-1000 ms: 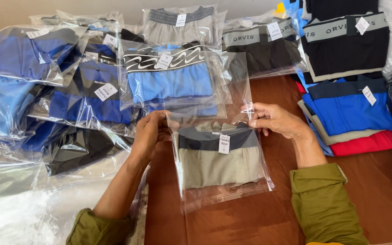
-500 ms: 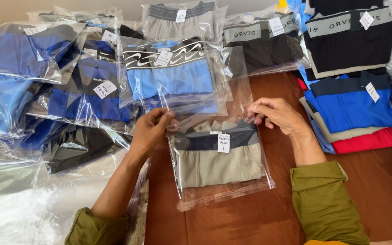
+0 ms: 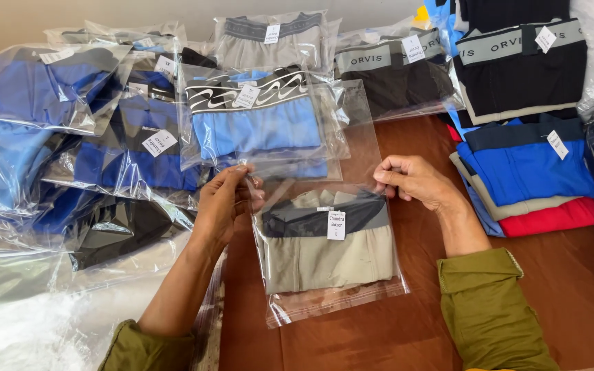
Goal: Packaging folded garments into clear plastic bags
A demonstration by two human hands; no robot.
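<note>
While the brown tabletop point(image 3: 572, 288) carries stacks of bagged underwear all around, a clear plastic bag point(image 3: 328, 254) holding beige shorts point(image 3: 324, 257) lies between the hands, left hand point(image 3: 225, 203) and right hand point(image 3: 414, 180) each pinching an upper corner.

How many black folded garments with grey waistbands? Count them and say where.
2. One black bagged garment lies at top centre-right; the other black garment tops the unbagged pile at top right. More may be hidden under other bags.
</note>
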